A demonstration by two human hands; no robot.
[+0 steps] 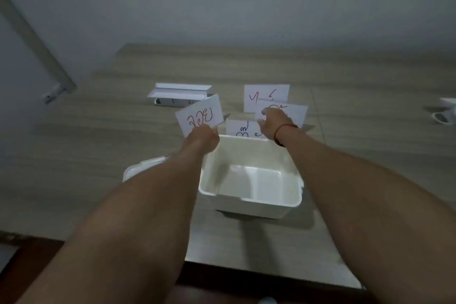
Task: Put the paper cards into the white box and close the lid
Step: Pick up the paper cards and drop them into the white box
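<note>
An open white box [254,201] stands on the table in front of me, with nothing visible inside. Its lid [138,168] lies to the left, partly hidden by my left forearm. My left hand [202,137] pinches a white card with red writing [200,114] and holds it tilted above the box's far left corner. My right hand [274,122] grips a second card [296,112] beyond the box's far right. A third card with green writing [240,128] lies just behind the box. A fourth card [265,96] lies farther back.
A flat white carton [179,96] lies at the back left of the wooden table [370,145]. A white object [447,112] sits at the right edge. The table's near edge [271,271] runs below the box. A grey wall rises behind.
</note>
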